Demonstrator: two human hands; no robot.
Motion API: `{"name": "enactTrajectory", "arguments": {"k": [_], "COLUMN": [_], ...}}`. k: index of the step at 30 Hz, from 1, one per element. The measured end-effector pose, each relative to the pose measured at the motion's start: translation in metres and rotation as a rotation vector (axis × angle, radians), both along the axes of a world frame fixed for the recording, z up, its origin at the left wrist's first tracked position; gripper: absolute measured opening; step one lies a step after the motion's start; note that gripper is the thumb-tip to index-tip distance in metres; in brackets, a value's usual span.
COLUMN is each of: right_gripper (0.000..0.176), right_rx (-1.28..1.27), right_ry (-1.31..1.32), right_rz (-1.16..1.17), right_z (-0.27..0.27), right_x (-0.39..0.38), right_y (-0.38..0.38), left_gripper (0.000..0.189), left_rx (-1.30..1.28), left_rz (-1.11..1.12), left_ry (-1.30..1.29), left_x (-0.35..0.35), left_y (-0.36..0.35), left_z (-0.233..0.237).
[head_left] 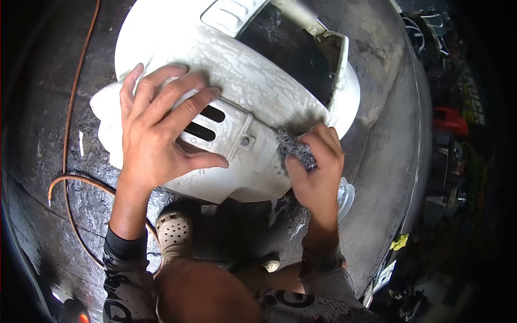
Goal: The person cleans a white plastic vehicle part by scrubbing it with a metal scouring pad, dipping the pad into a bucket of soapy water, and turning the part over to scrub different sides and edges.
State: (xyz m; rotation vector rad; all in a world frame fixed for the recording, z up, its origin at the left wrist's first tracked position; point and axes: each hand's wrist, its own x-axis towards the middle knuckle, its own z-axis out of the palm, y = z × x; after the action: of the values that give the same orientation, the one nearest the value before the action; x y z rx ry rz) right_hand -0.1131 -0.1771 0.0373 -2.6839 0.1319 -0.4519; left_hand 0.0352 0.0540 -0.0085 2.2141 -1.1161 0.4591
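A large white molded panel (258, 64), wet and streaked with grey, lies across the floor in front of me. It has two dark slots and a wide opening at its upper right. My left hand (156, 118) rests on the panel left of the slots, fingers spread and thumb stretched out. In my right hand (321, 164) is a crumpled grey scouring pad (295, 149), pinched between thumb and fingers. The pad touches the panel's lower right surface, near a small round bolt (245, 141). My palm hides part of the pad.
An orange-brown hose (72, 107) loops over the dark wet floor (37, 145) on the left. A clear round container (345, 198) stands behind my right wrist. My beige clog (175, 231) is below the panel. Red equipment (451, 121) and a yellow scrap (399, 242) lie at right.
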Motion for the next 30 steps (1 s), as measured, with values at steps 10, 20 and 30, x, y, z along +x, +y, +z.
{"name": "enactTrajectory", "arguments": {"k": [10,20,30], "right_gripper": [0.04,0.038,0.04], "right_rx": [-0.156,-0.205,-0.218], "right_ry": [-0.065,-0.228,-0.168], "right_rz": [0.252,0.157,-0.33], "right_z": [0.004,-0.001,-0.01], "right_x": [0.015,0.088,0.022], "right_y": [-0.014,-0.017,0.022], "left_gripper": [0.093,0.095,0.069], "left_rx": [-0.015,0.031,0.267], "left_rz": [-0.014,-0.067,-0.515], "left_ry": [-0.007,-0.026,-0.062], "left_x": [-0.002,0.002,0.071], "left_y": [0.0,-0.001,-0.062], "left_z": [0.002,0.005,0.041]}}
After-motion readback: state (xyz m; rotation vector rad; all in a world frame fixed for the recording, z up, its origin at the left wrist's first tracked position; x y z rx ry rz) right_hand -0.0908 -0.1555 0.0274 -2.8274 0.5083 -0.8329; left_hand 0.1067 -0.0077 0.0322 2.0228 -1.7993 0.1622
